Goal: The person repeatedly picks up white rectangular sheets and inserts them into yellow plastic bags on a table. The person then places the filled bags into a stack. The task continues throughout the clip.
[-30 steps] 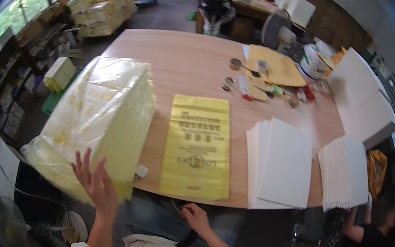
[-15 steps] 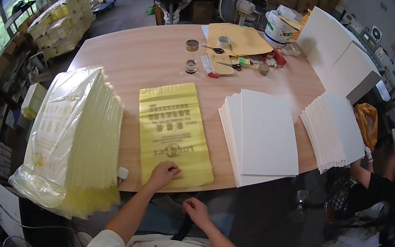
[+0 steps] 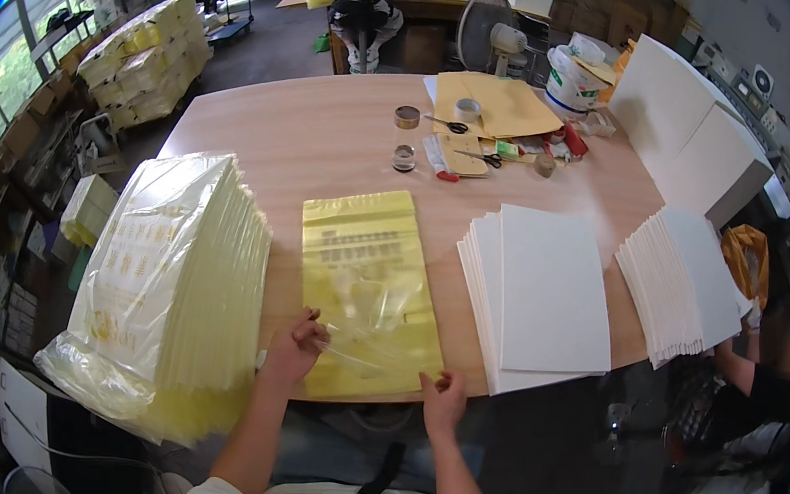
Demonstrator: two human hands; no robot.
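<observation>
A yellow printed plastic bag lies flat on the table, its near end by the table's front edge. My left hand is closed at the bag's near left side, pinching a clear, shiny fold of the film that rises and creases toward the middle. At the near right corner my right hand has its thumb and fingers drawn together on the bag's edge. Left of the bag stands a tall stack of wrapped yellow bags. To the right lies a fanned stack of white boards.
A second stack of white boards lies farther right, beside a seated person. Tape rolls, scissors and tan envelopes are at the back. A large white panel stands upright at the back right.
My right hand has come up from below the table edge to the bag's near right corner. My left hand has shifted to the bag's left side, and the top film is now creased.
</observation>
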